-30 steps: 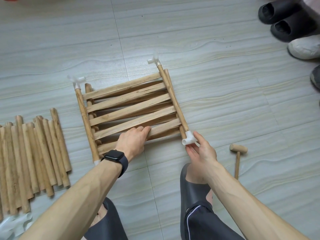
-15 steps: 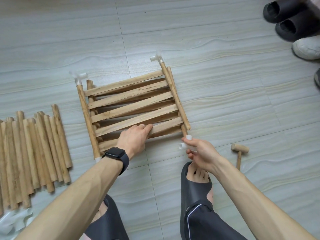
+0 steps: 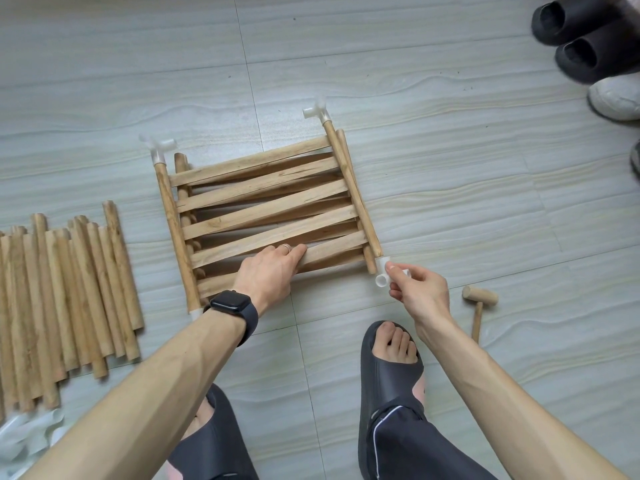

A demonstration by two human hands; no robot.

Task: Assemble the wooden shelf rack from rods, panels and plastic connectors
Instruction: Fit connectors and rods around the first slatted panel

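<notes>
The slatted panel (image 3: 263, 216) is lying on the floor (image 3: 450, 188) at the centre of the frame, apparently stacked on a second panel. The left hand (image 3: 266, 275) is pressing flat on a near slat, fingers straight, pinning the stack. White connectors are already sitting on both far corners (image 3: 317, 112) and on the near left corner.

The step in hand looks like capping the last corner. The right hand (image 3: 419, 289) is pinching a white connector (image 3: 384, 271) at the near end of the right side rod (image 3: 349, 181); its grip is closed on the connector. Whether the socket has started onto the rod I cannot tell. The next move is calling for lining the socket up with the rod's axis and pushing it on against the left hand's hold.

The lower panel's rod end is lying just beside the connector and could be catching it. A pile of loose rods (image 3: 62, 299) is waiting at the left edge, and a small wooden mallet (image 3: 479, 299) is lying near the right hand for tapping the connector on.
</notes>
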